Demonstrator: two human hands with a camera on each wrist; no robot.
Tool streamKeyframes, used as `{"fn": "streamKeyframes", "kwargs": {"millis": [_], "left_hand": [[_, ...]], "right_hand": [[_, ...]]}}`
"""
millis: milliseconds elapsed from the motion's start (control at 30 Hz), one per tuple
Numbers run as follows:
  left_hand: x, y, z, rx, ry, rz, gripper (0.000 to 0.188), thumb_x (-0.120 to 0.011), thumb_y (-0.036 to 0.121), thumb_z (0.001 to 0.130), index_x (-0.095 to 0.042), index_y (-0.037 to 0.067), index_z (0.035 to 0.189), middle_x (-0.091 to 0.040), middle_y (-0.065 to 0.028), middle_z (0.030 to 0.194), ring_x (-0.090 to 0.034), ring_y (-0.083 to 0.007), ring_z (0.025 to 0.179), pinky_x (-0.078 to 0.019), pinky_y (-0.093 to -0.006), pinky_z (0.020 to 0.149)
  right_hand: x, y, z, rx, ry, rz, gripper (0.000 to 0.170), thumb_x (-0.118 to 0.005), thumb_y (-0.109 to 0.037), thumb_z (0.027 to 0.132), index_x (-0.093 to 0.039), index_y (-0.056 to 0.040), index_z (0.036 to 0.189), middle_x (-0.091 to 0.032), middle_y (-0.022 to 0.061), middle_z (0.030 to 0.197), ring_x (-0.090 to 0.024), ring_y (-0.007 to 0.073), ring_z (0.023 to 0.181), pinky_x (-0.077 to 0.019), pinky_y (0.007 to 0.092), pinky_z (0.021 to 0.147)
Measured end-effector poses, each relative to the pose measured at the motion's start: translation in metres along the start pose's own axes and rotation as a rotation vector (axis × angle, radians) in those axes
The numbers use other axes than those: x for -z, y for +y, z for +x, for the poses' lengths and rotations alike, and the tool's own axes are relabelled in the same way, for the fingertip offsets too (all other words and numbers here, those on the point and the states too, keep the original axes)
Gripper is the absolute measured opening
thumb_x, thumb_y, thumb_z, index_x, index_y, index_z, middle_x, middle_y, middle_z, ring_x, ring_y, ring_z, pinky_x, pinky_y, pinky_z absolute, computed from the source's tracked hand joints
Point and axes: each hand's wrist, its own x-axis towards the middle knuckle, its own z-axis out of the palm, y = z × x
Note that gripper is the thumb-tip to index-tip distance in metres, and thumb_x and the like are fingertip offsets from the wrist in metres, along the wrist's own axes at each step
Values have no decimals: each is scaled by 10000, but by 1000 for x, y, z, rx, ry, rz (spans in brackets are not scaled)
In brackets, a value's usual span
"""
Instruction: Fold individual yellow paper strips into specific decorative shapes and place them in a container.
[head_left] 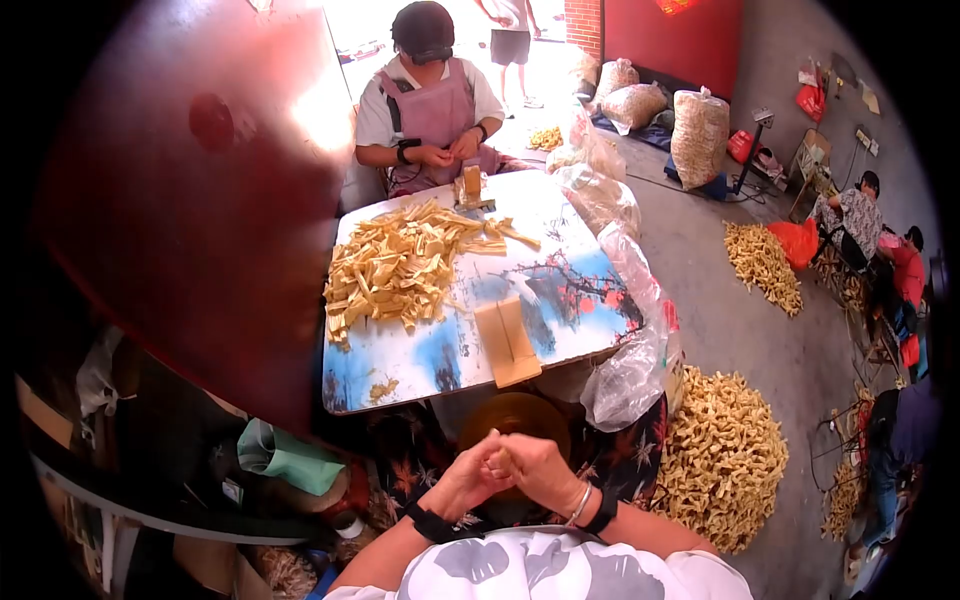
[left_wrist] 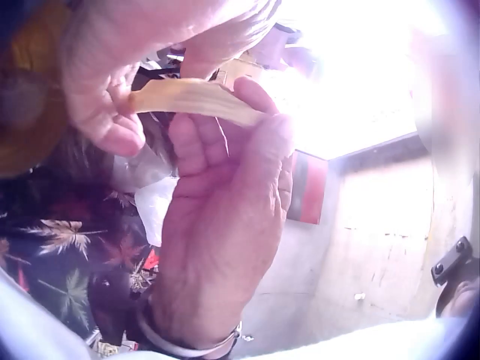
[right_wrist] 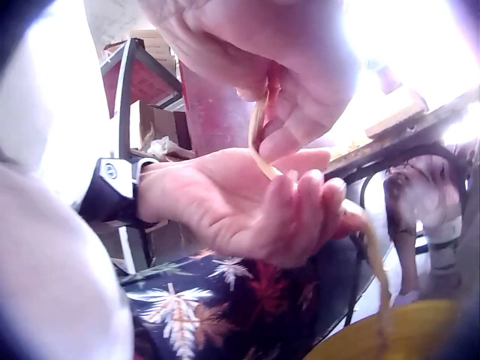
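Both hands meet over the lap in the head view, the left hand (head_left: 462,484) beside the right hand (head_left: 545,472). Between them runs a pale yellow, flexible strip (left_wrist: 187,98), its surface lightly ridged. In the left wrist view, the right thumb and fingers pinch one end, while the left fingertips grip it farther along. A length of the strip (right_wrist: 376,262) hangs from the left hand in the right wrist view, down toward a yellow basin (right_wrist: 401,336). The left fingers curl round it, palm up. In the head view the strip is hidden by the hands.
A painted table (head_left: 500,285) stands ahead, bearing a heap of yellow strips (head_left: 400,260) and a wooden block (head_left: 507,340). Plastic bags (head_left: 630,370) hang along its right edge. Knotted pieces (head_left: 720,460) are piled on the floor at right. Another person (head_left: 430,100) sits across the table.
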Motion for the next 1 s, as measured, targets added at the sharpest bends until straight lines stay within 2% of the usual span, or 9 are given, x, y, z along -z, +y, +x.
{"fn": "streamKeyframes", "kwargs": {"millis": [200, 267, 367, 433, 533, 800, 833, 900, 1000], "left_hand": [[-13, -3, -1, -268, 36, 596, 108, -623, 134, 956, -681, 62, 1011, -649, 16, 874, -605, -103, 684, -485, -258, 579], [-45, 9, -24, -496, 79, 1252, 104, -622, 31, 880, -668, 38, 974, -652, -50, 864, -645, -197, 708, -526, -312, 610], [-50, 6, -24, -1101, 27, 2005, 233, -639, -43, 744, -643, 24, 967, -580, -129, 813, -639, -299, 768, -545, -332, 638], [-65, 4, -29, -1174, 119, 2031, 244, -642, -31, 751, -638, 24, 989, -580, -119, 819, -640, -291, 773, -549, -340, 645], [-67, -1, -26, -1308, 207, 2018, 269, -650, -10, 758, -628, 25, 1023, -584, -108, 835, -642, -278, 730, -551, -338, 607], [-61, -1, -17, -1178, 318, 1819, 256, -610, -23, 796, -646, 25, 1045, -587, -164, 904, -627, -350, 765, -540, -392, 656], [-60, 1, -15, -1186, 248, 1729, 271, -593, -41, 793, -641, 17, 1053, -584, -173, 918, -622, -364, 799, -534, -400, 686], [-63, -1, -18, -1153, 167, 1613, 313, -554, -81, 782, -632, 1, 1074, -575, -192, 954, -607, -389, 875, -517, -409, 747], [-59, 2, -17, -1187, 196, 1646, 358, -512, -130, 747, -618, -11, 1068, -556, -198, 996, -590, -382, 927, -506, -387, 778]], "right_hand": [[2, -2, -20, 34, 136, -27, 192, -585, -187, 968, -606, 3, 948, -648, 190, 890, -644, 373, 725, -534, 365, 657], [8, 3, -16, 153, 296, -112, 212, -585, -207, 965, -598, 5, 964, -641, 185, 934, -634, 395, 755, -543, 386, 714], [-8, 38, -31, -529, 196, 489, 201, -544, -208, 998, -591, -13, 983, -649, 121, 1024, -682, 225, 771, -565, 302, 600], [-5, 35, -30, -848, 162, 845, 230, -531, -261, 1015, -572, -36, 1038, -657, 67, 918, -675, 124, 753, -542, 229, 511], [-5, 31, -22, -872, 137, 610, 244, -540, -283, 1010, -555, -46, 1068, -657, 46, 828, -668, 135, 678, -523, 220, 499], [4, 20, -20, -335, 77, 245, 182, -581, -176, 965, -618, -2, 1000, -646, 106, 760, -622, 148, 662, -506, 293, 629], [5, 22, -19, -368, 67, 249, 173, -581, -153, 932, -616, 3, 997, -646, 187, 868, -659, 309, 782, -516, 367, 704], [-3, 36, -21, -374, 161, 259, 166, -536, -125, 943, -605, 23, 974, -630, 214, 866, -649, 335, 791, -513, 376, 703], [0, 26, -21, -720, 32, 953, 209, -552, -240, 983, -636, -71, 1071, -623, -30, 963, -602, 69, 848, -501, 240, 692]]}}
